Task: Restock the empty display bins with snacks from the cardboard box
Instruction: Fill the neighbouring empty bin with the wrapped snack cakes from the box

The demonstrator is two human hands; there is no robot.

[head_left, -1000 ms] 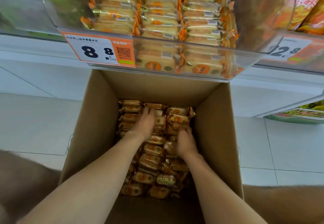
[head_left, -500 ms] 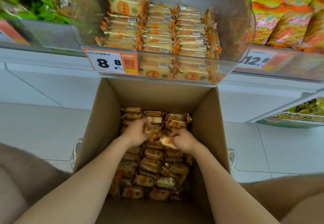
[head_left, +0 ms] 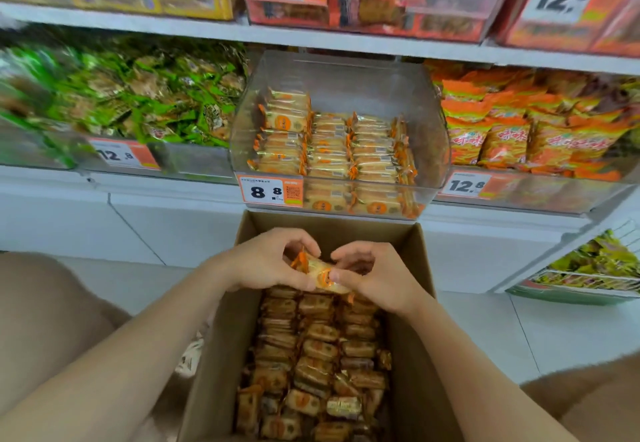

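**A:** Snack, where?
**B:** One snack (head_left: pixel 320 273), clear wrapper with orange ends, held over the far end of the box (head_left: pixel 412 337), just above the packs (head_left: pixel 318 351) inside.

**A:** Grip?
**B:** Both hands are on it. The left hand (head_left: pixel 266 261) curls round the left end, thumb under, fingers arched over the top. The right hand (head_left: pixel 377 275) pinches the right end between thumb and fingertips.

**A:** Box?
**B:** Open-topped, on the tiled floor (head_left: pixel 485 330), packs in rough rows across its bottom.

**A:** Bin?
**B:** The clear bin (head_left: pixel 429 150) sits just beyond the box's far wall. Same packs are stacked in rows, highest at the left. A tag (head_left: pixel 270 190) reading 8.8 is on its front, left side.

**A:** Neighbours?
**B:** Green packs (head_left: pixel 138 102) to the left, blurred. Orange bags (head_left: pixel 519 123) to the right.
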